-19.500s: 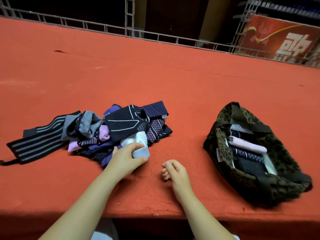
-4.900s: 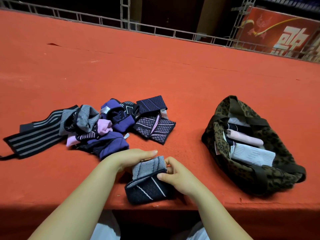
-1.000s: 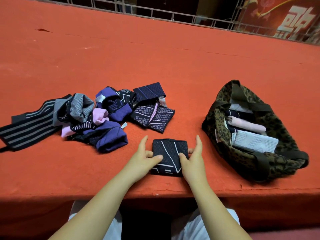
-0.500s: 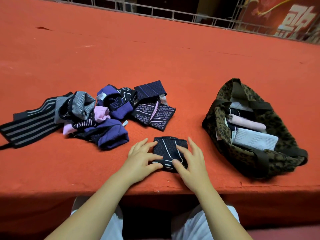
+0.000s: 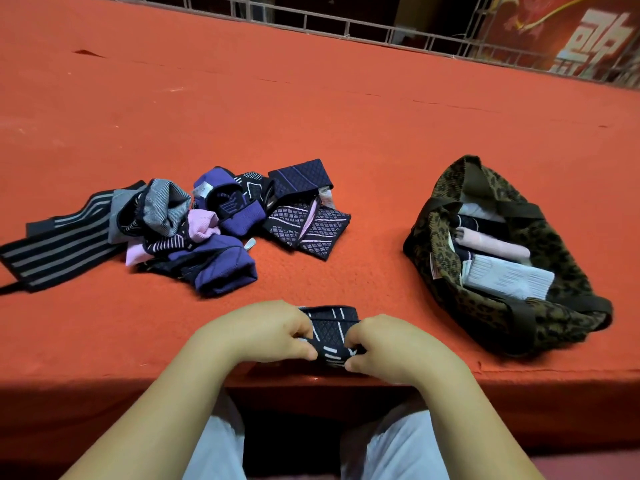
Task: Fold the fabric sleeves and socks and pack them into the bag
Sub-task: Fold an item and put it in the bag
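1. The folded dark sleeve, navy with a diamond knit and white lines, sits near the front edge of the orange bench, right in front of us.
2. Our left hand has its grip clamped on the sleeve's left side, fingers curled over the top and thumb tucked at the near edge.
3. Our right hand does the same on the right side, so the grip there is pinched on the fabric too. Only the strip of sleeve between the two hands shows.
4. The bag, a leopard-print tote with dark straps, lies open on the bench to our right, well apart from the sleeve. Inside we can see a folded white sock nearest us, a pink piece behind it and some dark folded items.
5. The unfolded pile is on the left, farther back: purple, pink, grey and navy pieces all jumbled, with a grey-striped dark sleeve stretched out toward the left edge.
6. A patterned navy piece with pink lines lies at the pile's right end, between the pile and the bag.
7. A metal railing runs along the bench's far side, with a red banner behind it at top right.
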`<action>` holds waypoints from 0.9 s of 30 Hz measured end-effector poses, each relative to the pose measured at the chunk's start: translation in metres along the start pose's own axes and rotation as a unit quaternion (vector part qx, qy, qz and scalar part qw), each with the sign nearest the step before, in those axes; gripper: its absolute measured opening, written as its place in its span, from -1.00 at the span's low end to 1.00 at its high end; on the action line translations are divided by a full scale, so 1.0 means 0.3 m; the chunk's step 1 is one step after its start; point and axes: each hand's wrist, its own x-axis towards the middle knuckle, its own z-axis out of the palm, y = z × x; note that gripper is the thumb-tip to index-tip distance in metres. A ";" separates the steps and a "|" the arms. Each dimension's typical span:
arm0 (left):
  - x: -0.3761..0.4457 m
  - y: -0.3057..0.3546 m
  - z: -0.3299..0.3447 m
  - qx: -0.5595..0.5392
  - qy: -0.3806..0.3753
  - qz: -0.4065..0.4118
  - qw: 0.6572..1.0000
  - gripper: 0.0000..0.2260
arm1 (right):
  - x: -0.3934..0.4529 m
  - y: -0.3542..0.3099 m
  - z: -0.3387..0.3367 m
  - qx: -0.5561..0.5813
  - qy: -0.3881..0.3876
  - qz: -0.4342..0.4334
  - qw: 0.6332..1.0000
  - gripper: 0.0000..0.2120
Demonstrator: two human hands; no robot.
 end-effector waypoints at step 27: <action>0.083 -0.059 0.140 -0.014 0.213 -0.207 0.955 -0.68 | 0.141 0.059 0.200 0.243 0.257 0.160 0.921 -0.73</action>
